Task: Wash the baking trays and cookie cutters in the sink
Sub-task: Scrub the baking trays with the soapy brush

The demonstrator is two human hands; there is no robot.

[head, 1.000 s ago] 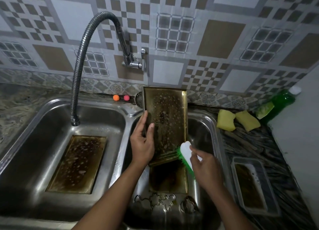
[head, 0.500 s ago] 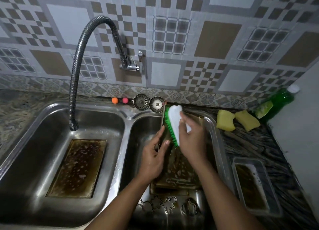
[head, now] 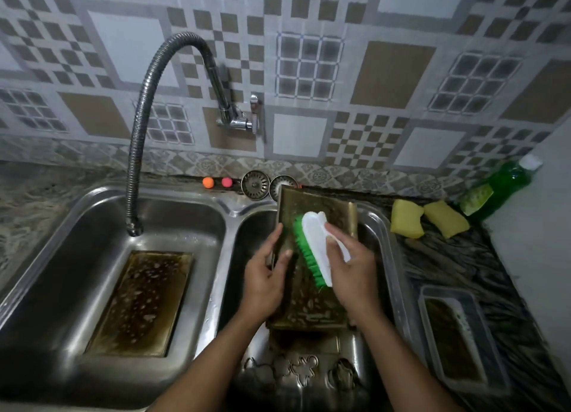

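Observation:
A greasy, soapy baking tray leans tilted in the right sink basin. My left hand grips its left edge. My right hand holds a white scrub brush with green bristles, pressed on the tray's upper middle. Another dirty tray lies flat in the left basin. A further tray lies under the tilted one, mostly hidden. Several cookie cutters lie at the near end of the right basin.
A flexible tap hose arcs over the left basin. Two strainer plugs and two small balls sit on the back ledge. On the right counter lie two yellow sponges, a green soap bottle and a plastic container.
The brush has travelled from the tray's near end up to its far end, then back down toward the middle. The tray is tilted lower than a second ago. My left hand stays on its edge.

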